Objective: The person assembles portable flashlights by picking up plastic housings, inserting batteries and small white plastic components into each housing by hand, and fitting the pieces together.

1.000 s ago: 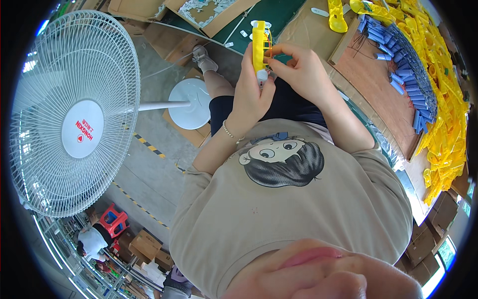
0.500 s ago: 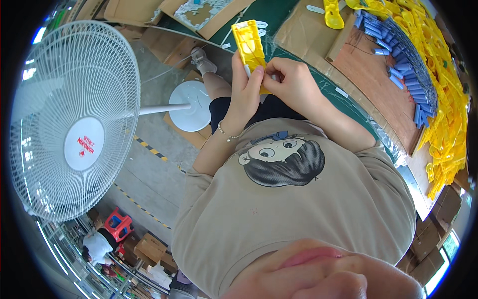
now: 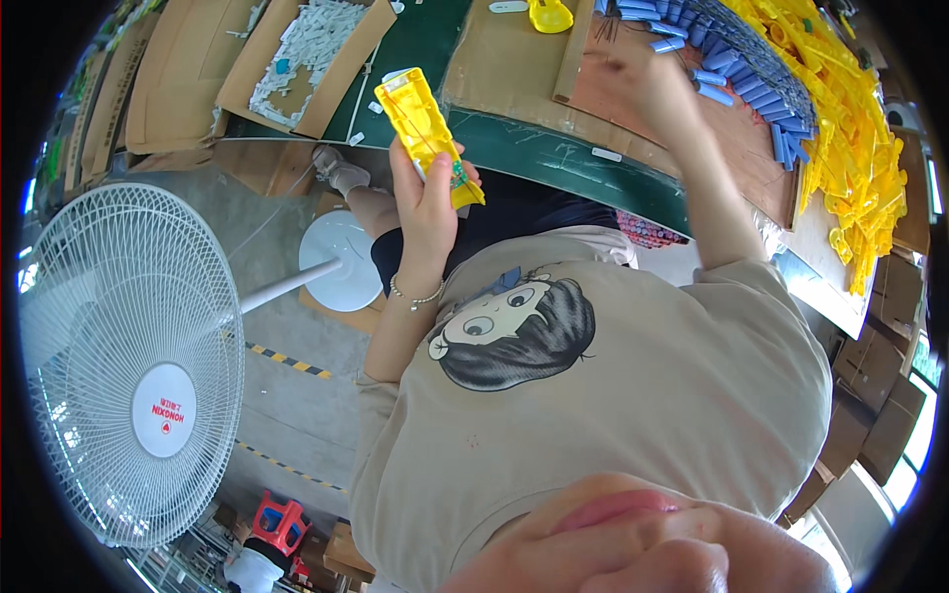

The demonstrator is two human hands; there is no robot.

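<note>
My left hand [image 3: 425,203] is closed round the lower part of a yellow plastic housing [image 3: 408,111], held tilted with its hollow side up. Inside the housing runs a thin dark wire, and a small green circuit board [image 3: 458,176] shows near its lower end. My right hand [image 3: 657,87] is away from the housing, over the brown board [image 3: 633,107] on the right; motion smears its fingers. Close beyond it lie rows of blue cylindrical cells [image 3: 717,49] with dark wires.
A large heap of yellow plastic parts [image 3: 850,148] spreads behind the cells. On the green table [image 3: 534,143] stands a cardboard box [image 3: 341,74] of small white pieces, with a few white pieces loose nearby. A white standing fan [image 3: 138,366] occupies the left side.
My right hand has left the yellow housing and moved right, over the board by the blue cells. The left hand still holds the housing. The whole view has shifted.
</note>
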